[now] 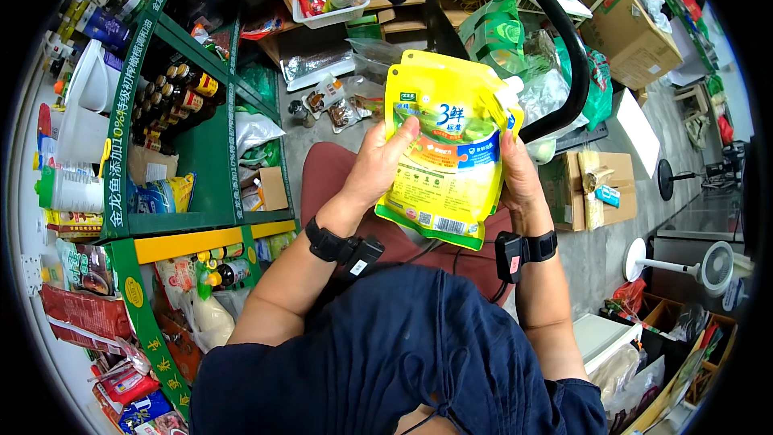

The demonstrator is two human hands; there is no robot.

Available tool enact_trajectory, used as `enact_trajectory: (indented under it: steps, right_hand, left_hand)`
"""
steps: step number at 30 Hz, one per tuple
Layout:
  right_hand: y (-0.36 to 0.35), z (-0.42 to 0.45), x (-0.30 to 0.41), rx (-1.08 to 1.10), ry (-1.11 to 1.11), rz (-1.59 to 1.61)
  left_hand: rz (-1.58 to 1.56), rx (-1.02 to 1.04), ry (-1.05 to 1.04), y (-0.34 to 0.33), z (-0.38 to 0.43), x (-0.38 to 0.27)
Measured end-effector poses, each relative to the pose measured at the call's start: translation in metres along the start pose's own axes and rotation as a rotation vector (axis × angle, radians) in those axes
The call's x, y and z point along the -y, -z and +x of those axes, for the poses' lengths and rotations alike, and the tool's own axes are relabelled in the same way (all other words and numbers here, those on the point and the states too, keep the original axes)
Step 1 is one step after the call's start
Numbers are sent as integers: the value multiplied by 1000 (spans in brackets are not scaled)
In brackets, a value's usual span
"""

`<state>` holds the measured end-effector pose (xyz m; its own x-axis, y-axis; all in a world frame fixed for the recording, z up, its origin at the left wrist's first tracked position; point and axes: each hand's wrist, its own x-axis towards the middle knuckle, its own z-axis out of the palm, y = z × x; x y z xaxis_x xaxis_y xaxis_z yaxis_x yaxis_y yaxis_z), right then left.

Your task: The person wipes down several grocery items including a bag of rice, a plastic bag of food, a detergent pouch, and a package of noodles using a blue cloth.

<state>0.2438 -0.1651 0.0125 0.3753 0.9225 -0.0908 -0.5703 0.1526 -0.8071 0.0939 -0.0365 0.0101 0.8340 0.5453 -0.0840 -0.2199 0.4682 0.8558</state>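
A yellow plastic pouch (444, 157) with a green bottom band and printed writing is held upright before my lap, its front towards me. Behind it shows the edge of a second yellow layer, apparently another pouch. A white cap (512, 86) sticks out at the upper right corner. My left hand (381, 162) grips the left edge, thumb on the front. At the right edge my right hand (520, 172) has its thumb up along the side; its fingers are mostly hidden behind the pouch. Both wrists wear black straps with small boxes.
At left stand green shelves (175, 222) with dark bottles (181, 99) and packets. A curved black bar (580, 60) rises close behind the pouch. Packets (345, 106) and bags lie on the floor ahead. To the right are a cardboard box (558, 190) and a white fan (717, 269).
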Motion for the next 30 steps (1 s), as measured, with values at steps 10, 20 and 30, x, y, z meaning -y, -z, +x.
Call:
enact_trajectory:
  steps: [10, 20, 30]
  right_hand:
    - [8, -10, -16, -208, -32, -330]
    - [13, -17, -7, -262, 141, -162]
    - [25, -32, 22, -260, 290, -46]
  left_hand:
    - [9, -238, -153, 12, 4, 5]
    - [-104, -198, -190, 21, -1, -12]
    - [-145, -321, -374, 70, -16, -45]
